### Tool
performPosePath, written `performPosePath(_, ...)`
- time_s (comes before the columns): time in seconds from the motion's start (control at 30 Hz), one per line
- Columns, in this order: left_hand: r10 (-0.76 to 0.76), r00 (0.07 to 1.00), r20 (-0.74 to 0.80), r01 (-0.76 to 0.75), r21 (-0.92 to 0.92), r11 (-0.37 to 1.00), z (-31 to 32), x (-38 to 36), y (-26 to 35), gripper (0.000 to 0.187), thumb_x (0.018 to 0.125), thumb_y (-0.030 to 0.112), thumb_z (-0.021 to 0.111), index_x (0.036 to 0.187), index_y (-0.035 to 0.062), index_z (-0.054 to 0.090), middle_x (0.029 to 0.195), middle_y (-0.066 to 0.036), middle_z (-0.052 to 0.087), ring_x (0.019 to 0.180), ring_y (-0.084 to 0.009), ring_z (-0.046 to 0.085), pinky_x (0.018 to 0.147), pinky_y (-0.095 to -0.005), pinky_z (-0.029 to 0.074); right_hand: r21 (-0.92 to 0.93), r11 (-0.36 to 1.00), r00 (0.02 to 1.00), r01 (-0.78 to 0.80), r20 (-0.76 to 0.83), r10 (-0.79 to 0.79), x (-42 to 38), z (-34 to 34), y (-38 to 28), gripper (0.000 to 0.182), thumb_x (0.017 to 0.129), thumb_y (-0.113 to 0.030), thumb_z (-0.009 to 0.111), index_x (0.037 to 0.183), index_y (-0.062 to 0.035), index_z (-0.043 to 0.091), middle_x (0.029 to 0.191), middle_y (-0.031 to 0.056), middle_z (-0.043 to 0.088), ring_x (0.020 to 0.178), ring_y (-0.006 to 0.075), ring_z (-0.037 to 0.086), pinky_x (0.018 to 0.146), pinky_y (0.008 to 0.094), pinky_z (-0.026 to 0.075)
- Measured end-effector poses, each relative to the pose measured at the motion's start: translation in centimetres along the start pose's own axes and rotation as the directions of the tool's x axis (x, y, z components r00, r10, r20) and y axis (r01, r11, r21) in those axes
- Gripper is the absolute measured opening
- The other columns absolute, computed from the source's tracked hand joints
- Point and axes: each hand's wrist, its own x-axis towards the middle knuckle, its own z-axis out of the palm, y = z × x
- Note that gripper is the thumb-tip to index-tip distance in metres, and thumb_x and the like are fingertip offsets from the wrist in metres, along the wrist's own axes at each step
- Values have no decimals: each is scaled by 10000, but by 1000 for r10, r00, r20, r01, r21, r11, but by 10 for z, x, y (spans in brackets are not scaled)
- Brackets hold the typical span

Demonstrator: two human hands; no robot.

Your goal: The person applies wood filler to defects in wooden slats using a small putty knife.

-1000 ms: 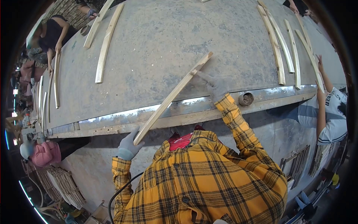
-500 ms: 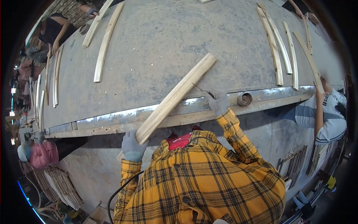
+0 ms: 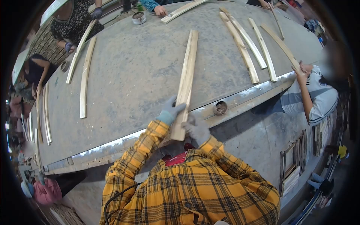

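Note:
A long, pale wooden board [image 3: 187, 71] points away from me over the table, its near end sticking out past the table's edge. Gloved in grey, my left hand [image 3: 172, 111] grips the board from its left side, fingers across the lower part. My right hand [image 3: 197, 129], gloved too, is closed at the board's right edge by the near end. Slight blur and the bent fingers hide what it holds. Just right of the board, a small round tin of brown paste [image 3: 220, 108] stands on the metal strip [image 3: 240, 98] along the table edge.
Several wooden strips [image 3: 240, 47] lie at the right of the table [image 3: 138, 75], with another strip [image 3: 88, 77] at the left. Co-workers handle strips around it; one in a white shirt [image 3: 318, 97] stands at right. A second tin [image 3: 138, 18] is at the far side.
The board has turned from slanting right to nearly straight away from me. My left hand has moved from its near end up along it. My right hand, earlier with a thin dark tool, came nearer.

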Motion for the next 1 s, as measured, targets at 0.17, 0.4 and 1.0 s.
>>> performPosePath(0.17, 26, 945, 327, 103, -371, 923, 22, 15, 59, 559, 872, 254, 577, 1322, -9, 376, 1065, -104, 598, 894, -151, 581, 798, -283, 489, 724, 689, 988, 31, -128, 91, 34, -92, -15, 499, 695, -7, 698, 1164, 46, 539, 1026, 136, 614, 861, 184, 600, 755, 283, 527)
performPosePath(0.4, -31, 998, -61, 26, -86, 996, -85, 5, -4, 514, 826, 268, 634, 1248, 14, 486, 986, -74, 629, 824, -124, 592, 719, -255, 497, 381, 905, 943, 191, -328, -61, 139, -242, 54, 364, 754, -174, 713, 1070, -21, 616, 985, 88, 619, 849, 161, 600, 689, 297, 530)
performPosePath(1.0, -151, 539, -829, 741, 381, 553, -425, -34, -82, 676, 671, 331, 731, 1243, 84, 467, 1197, -163, 536, 1111, -306, 519, 916, -393, 443, -367, 928, 919, 60, -344, -195, 66, -199, 7, 261, 878, -58, 527, 1130, -71, 589, 871, 2, 574, 566, 43, 450, 473, 174, 397)
